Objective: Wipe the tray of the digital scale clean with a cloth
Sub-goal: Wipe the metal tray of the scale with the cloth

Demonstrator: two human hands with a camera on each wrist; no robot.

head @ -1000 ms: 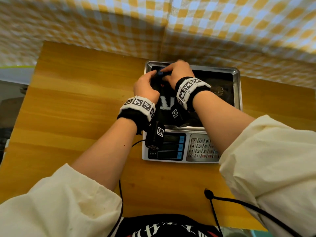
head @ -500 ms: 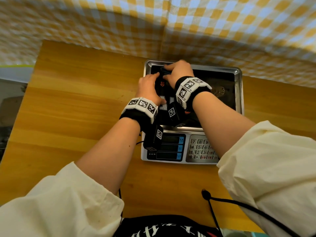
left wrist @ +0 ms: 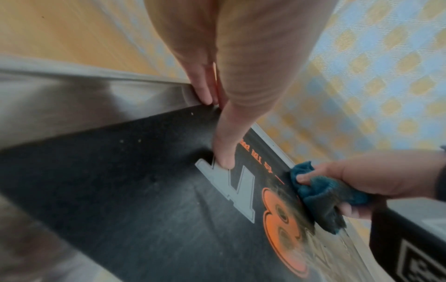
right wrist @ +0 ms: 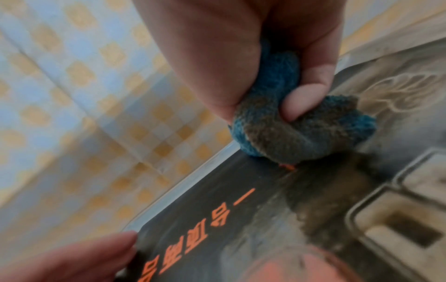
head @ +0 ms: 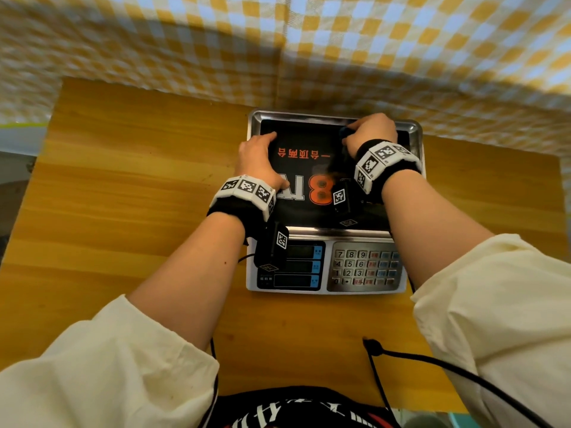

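The digital scale stands on a wooden table, and its steel tray carries a black printed surface with orange characters. My right hand grips a bunched blue cloth and presses it on the tray's far middle-right. In the right wrist view my thumb digs into the cloth, which looks grey with dirt underneath. My left hand lies on the tray's left side with straight fingers. Its thumb presses the black surface, and its fingers touch the rim.
A yellow-and-white checked cloth hangs as a wall just behind the scale. Bare wooden table spreads to the left and in front. A black cable runs across the table's near right edge.
My right hand has carried the cloth from the tray's far left towards the right. My left hand has shifted outward to the tray's left edge, uncovering the printed characters.
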